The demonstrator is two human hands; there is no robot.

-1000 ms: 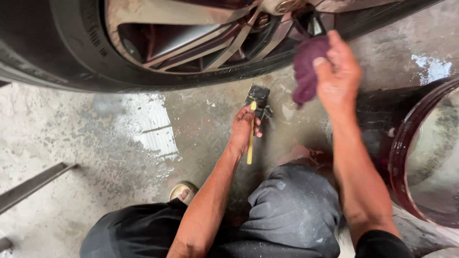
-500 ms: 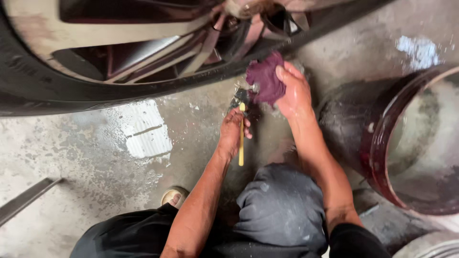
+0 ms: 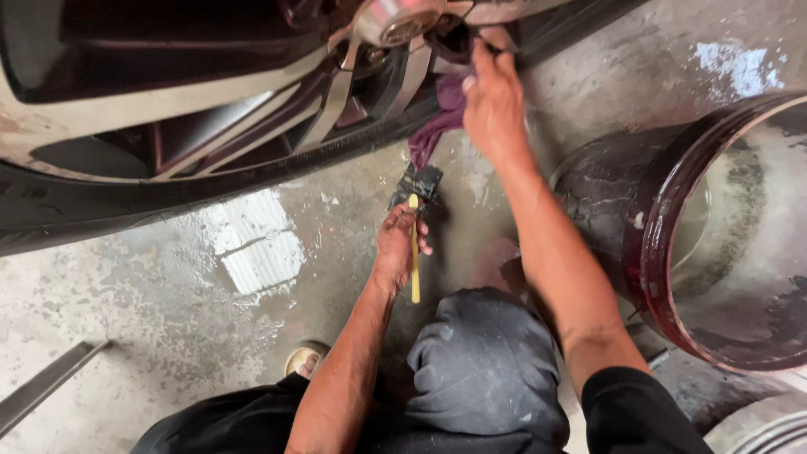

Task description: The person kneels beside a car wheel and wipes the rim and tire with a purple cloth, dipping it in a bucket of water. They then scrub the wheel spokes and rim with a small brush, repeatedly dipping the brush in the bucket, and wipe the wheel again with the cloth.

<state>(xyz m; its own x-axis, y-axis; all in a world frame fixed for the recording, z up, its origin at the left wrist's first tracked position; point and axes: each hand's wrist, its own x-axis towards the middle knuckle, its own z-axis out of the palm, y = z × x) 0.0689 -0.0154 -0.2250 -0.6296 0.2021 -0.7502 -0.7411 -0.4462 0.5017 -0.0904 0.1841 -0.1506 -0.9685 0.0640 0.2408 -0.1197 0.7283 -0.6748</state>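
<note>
While the right hand (image 3: 496,101) presses a purple rag (image 3: 437,126) against the wheel (image 3: 252,109) at top centre, the left hand (image 3: 397,244) grips a yellow-handled brush (image 3: 415,227), bristles toward the tyre edge. Bare wet concrete floor (image 3: 168,286) spreads lower left; a dark, paint-crusted round drum (image 3: 664,244) crowds the right edge. Smooth metal spokes meet black rubber.

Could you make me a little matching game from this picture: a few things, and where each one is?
Things:
1. brush
2. purple rag
3. dark red barrel
4. wheel

Places:
a. lying at the far right
b. in the left hand
c. across the top, above the wet floor
d. under the right hand

Pairs: 1-b, 2-d, 3-a, 4-c
</note>
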